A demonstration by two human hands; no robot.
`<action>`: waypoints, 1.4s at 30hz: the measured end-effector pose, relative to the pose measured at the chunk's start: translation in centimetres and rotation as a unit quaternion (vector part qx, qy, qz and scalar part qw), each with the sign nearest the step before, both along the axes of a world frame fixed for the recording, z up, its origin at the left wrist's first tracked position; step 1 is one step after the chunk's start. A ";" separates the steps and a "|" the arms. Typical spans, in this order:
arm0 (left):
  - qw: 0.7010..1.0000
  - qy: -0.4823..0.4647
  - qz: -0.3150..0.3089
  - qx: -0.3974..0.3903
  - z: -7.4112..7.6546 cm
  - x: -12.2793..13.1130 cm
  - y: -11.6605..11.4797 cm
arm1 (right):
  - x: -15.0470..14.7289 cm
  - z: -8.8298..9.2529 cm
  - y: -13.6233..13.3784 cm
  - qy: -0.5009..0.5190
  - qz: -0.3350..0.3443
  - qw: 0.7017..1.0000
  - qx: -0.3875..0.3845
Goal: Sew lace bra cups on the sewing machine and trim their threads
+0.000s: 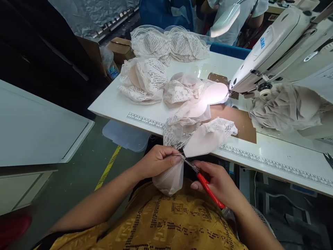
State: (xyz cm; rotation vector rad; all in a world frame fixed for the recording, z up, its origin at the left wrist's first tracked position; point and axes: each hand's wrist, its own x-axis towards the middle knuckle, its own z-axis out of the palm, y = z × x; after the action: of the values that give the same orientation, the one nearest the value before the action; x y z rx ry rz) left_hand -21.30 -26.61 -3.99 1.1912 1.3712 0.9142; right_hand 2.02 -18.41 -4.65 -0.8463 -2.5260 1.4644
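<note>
My left hand pinches the edge of a pale bra piece between thumb and fingers, just off the table's front edge. A padded cup of it hangs below those fingers, over my lap. My right hand grips red-handled scissors, with their metal blades at the fabric by my left fingertips. Whether the blades are apart I cannot tell. Lace trim and another cup of the pale work lie over the table edge. More of the fabric reaches back toward the sewing machine.
On the white table lie a lace bra piece and a wider lace piece behind it. Ruffled pale fabric sits right of the machine. A lamp hangs above. Another person is at the back.
</note>
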 end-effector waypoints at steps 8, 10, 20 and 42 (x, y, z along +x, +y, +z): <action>1.000 -0.024 -0.001 -0.007 -0.4 0.1 -0.2 | -0.6 0.3 0.3 0.020 0.023 0.998 0.048; 0.999 -0.031 0.000 -0.010 -0.4 0.1 -0.2 | -0.6 0.3 0.3 0.028 0.024 0.998 0.049; 0.999 -0.046 -0.004 -0.020 -0.2 0.5 -0.1 | -0.3 -0.5 0.1 0.033 0.033 0.998 0.045; 0.890 0.278 0.013 0.360 -2.6 0.4 -0.4 | 1.3 -3.3 -0.6 0.171 -0.017 0.978 0.119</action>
State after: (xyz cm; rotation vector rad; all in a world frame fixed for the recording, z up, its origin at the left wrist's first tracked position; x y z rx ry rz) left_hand -20.90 -27.00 -6.54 2.1330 1.5317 1.2108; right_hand 3.29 -18.99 -7.99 -0.5415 -2.3500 1.1486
